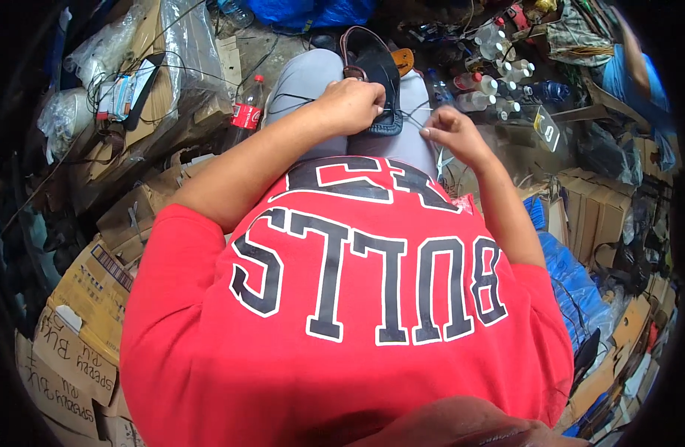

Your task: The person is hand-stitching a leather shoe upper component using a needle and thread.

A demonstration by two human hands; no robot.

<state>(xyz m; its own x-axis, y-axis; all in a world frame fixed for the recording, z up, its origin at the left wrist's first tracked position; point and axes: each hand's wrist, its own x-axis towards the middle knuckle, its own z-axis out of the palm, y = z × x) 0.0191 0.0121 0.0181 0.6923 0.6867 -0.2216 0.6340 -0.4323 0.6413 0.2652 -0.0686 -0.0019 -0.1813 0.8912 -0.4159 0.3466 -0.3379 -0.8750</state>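
Observation:
A dark leather shoe (377, 63) with brown edging rests across my grey-trousered knees, its gathered toe toward me. A tan leather piece (403, 59) shows at its right side. My left hand (354, 104) is closed at the shoe's left edge, its fingers curled in a pinch; what lies between the fingertips is mostly hidden. Dark thread (411, 116) runs from the shoe to my right hand (456, 134), whose thumb and forefinger are pinched on it. More thread trails over my left knee. A thin pale line near the thread may be a needle; I cannot tell.
A cola bottle (247, 112) with a red cap stands left of my knee. Several small bottles (491, 82) cluster at the far right. Scissors-like metal blades (444, 161) lie by my right thigh. Cardboard (82, 320) and plastic wrap surround me. Another person's arm (634, 56) shows at right.

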